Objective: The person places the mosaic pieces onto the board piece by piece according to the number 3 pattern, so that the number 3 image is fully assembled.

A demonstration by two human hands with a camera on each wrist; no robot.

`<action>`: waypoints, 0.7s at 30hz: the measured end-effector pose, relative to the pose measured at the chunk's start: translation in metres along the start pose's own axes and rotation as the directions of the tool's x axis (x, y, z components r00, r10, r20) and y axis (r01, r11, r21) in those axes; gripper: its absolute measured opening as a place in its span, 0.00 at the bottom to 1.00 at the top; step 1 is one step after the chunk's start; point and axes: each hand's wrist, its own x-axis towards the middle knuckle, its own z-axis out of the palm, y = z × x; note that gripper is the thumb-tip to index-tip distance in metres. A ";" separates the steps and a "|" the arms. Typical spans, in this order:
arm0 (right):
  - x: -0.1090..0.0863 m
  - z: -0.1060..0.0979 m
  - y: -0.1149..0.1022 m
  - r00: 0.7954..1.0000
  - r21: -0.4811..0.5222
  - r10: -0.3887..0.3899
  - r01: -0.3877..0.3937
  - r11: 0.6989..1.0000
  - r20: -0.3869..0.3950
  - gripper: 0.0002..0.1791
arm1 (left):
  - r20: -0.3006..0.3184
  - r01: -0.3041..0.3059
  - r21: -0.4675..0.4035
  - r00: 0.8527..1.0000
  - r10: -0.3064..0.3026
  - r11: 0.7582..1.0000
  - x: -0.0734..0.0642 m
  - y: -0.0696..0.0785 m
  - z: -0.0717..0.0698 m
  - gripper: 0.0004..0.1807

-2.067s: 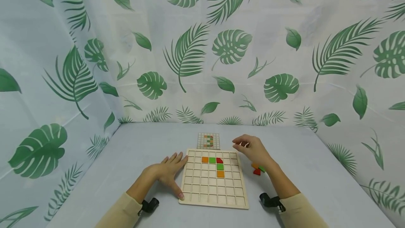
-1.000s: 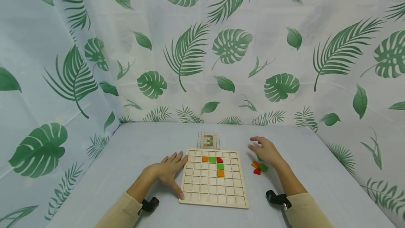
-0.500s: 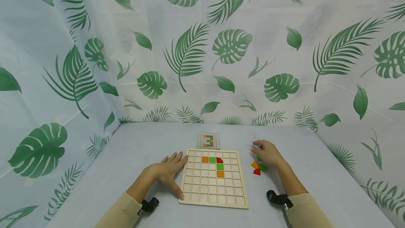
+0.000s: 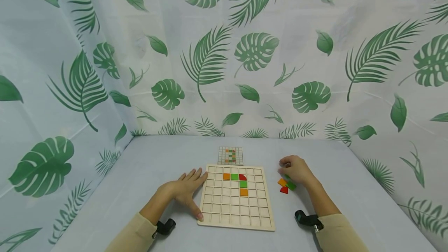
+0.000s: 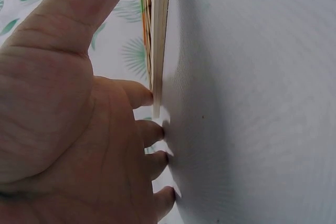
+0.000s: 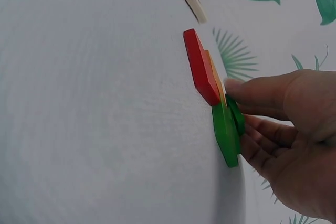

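Observation:
My left hand (image 4: 184,191) lies spread beside the wooden grid board (image 4: 224,209), thumb on its near left corner and index finger at the left edge. Orange, green and red tiles sit in the board's upper cells, among them a red tile (image 4: 242,177) with one rounded corner. To the right of the board, my right hand (image 4: 296,169) bends its fingers low over the table, just behind a small pile of loose tiles. A red tile (image 6: 201,67) and a green tile (image 6: 226,135) show in front of it in the right wrist view. I cannot tell whether its fingertips pinch a tile.
A small pattern card (image 4: 230,155) with a coloured grid lies behind the board. An orange tile (image 4: 282,182) is in the pile. Black wrist cameras are strapped to both forearms. A leaf-print curtain (image 4: 224,49) surrounds the table's back and sides.
My right hand has moved right, away from the board's upper right corner, and lowered behind the loose tiles, its fingers drawing closer together. The left hand and board stay in place.

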 end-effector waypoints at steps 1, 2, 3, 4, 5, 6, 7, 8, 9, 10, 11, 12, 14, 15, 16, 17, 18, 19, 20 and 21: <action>-0.001 -0.001 -0.001 1.000 -0.003 -0.001 0.001 1.000 0.003 0.17 | 0.000 -0.002 -0.001 1.000 0.002 1.000 0.000 0.000 0.000 0.81; -0.001 -0.002 -0.002 1.000 -0.010 -0.009 0.009 1.000 0.007 0.17 | 0.000 -0.003 -0.001 1.000 0.003 1.000 0.000 0.000 0.000 0.81; -0.001 -0.003 -0.002 1.000 -0.014 -0.010 0.010 1.000 0.009 0.16 | 0.000 -0.004 -0.001 1.000 0.004 1.000 0.000 0.000 0.000 0.81; -0.001 -0.004 -0.002 1.000 -0.019 -0.013 0.014 1.000 0.012 0.15 | 0.001 -0.006 0.000 1.000 0.006 1.000 -0.001 0.000 0.000 0.81; -0.001 -0.005 -0.002 1.000 -0.023 -0.015 0.015 1.000 0.014 0.15 | 0.001 -0.007 0.000 1.000 0.007 1.000 -0.001 0.000 0.000 0.81; -0.001 -0.005 -0.002 1.000 -0.026 -0.019 0.020 0.999 0.019 0.14 | 0.002 -0.009 -0.001 1.000 0.009 1.000 -0.001 -0.001 0.000 0.81; -0.001 -0.006 -0.002 0.999 -0.031 -0.026 0.027 0.999 0.024 0.14 | 0.001 -0.010 0.000 1.000 0.010 1.000 -0.001 -0.001 0.000 0.81; 0.000 -0.006 -0.001 0.999 -0.035 -0.029 0.030 0.999 0.031 0.14 | 0.001 -0.010 0.000 1.000 0.010 1.000 0.000 -0.001 0.000 0.81; 0.000 -0.006 -0.001 0.999 -0.035 -0.026 0.027 0.999 0.037 0.14 | 0.001 -0.011 0.001 1.000 0.011 1.000 0.000 -0.001 0.000 0.81; 0.001 -0.006 0.000 0.999 -0.038 -0.029 0.031 0.999 0.044 0.15 | 0.003 -0.011 0.001 1.000 0.011 1.000 0.000 -0.001 0.000 0.81; 0.001 -0.007 0.000 0.998 -0.037 -0.030 0.032 0.999 0.051 0.15 | 0.003 -0.011 0.000 1.000 0.011 1.000 0.000 -0.001 0.000 0.81; 0.001 -0.007 0.001 0.998 -0.035 -0.029 0.031 0.999 0.057 0.15 | 0.004 -0.011 0.001 1.000 0.011 1.000 0.000 -0.001 0.000 0.81; 0.002 -0.008 0.001 0.997 -0.031 -0.036 0.038 0.999 0.070 0.17 | 0.005 -0.010 0.001 1.000 0.010 1.000 0.000 -0.001 0.000 0.81; 0.002 -0.008 0.001 0.997 -0.027 -0.033 0.035 0.999 0.072 0.17 | 0.004 -0.009 0.000 1.000 0.009 1.000 0.000 -0.001 0.000 0.81; 0.002 -0.009 0.001 0.997 -0.024 -0.032 0.034 0.999 0.073 0.18 | 0.005 -0.007 -0.001 1.000 0.007 1.000 0.000 -0.001 0.000 0.81; 0.003 -0.009 0.001 0.997 -0.022 -0.032 0.034 0.999 0.075 0.18 | 0.003 -0.005 -0.001 1.000 0.005 1.000 0.000 -0.001 0.000 0.81; 0.003 -0.009 0.001 0.997 -0.023 -0.034 0.036 0.999 0.076 0.18 | 0.003 -0.003 0.000 1.000 0.003 1.000 0.001 -0.001 0.001 0.81; 0.003 -0.009 0.002 0.996 -0.024 -0.042 0.044 0.999 0.079 0.18 | 0.002 -0.001 0.000 1.000 0.001 1.000 0.001 -0.001 0.001 0.81; 0.003 -0.009 0.002 0.996 -0.023 -0.039 0.041 0.999 0.078 0.18 | 0.002 0.001 -0.001 1.000 -0.001 1.000 0.001 -0.001 0.001 0.81; 0.003 -0.008 0.002 0.996 -0.022 -0.036 0.038 0.999 0.077 0.17 | 0.002 0.004 0.001 1.000 -0.004 1.000 0.001 -0.001 0.001 0.81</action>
